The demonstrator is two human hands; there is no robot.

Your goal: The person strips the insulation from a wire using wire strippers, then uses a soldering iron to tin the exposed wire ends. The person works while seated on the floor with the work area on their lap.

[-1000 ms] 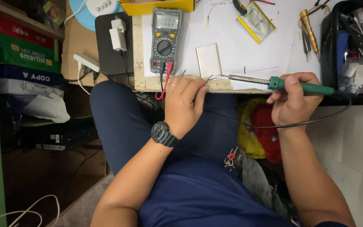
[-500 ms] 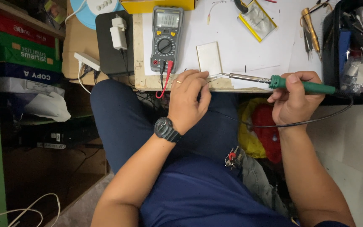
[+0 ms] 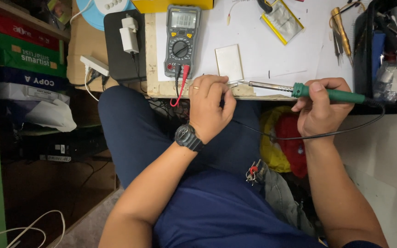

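I see my right hand (image 3: 321, 110) clamped around the green-handled soldering iron (image 3: 305, 90), its metal tip at the wooden bench edge (image 3: 158, 90). My left hand (image 3: 210, 106) pinches a thin wire (image 3: 233, 85) there, beside the small white rectangular pad (image 3: 229, 62).

green matt plastic soldering iron handle (image 3: 341, 95), shiny metal shaft, rough wooden bench edge (image 3: 151, 55), probably paper sheet (image 3: 263, 50).

Bare white paper (image 3: 272, 50) lies open at 12 o'clock of the soldering iron (image 3: 299, 88). A multimeter (image 3: 181, 39) blocks 10 o'clock; a tool bin (image 3: 387, 50) crowds 2 o'clock.
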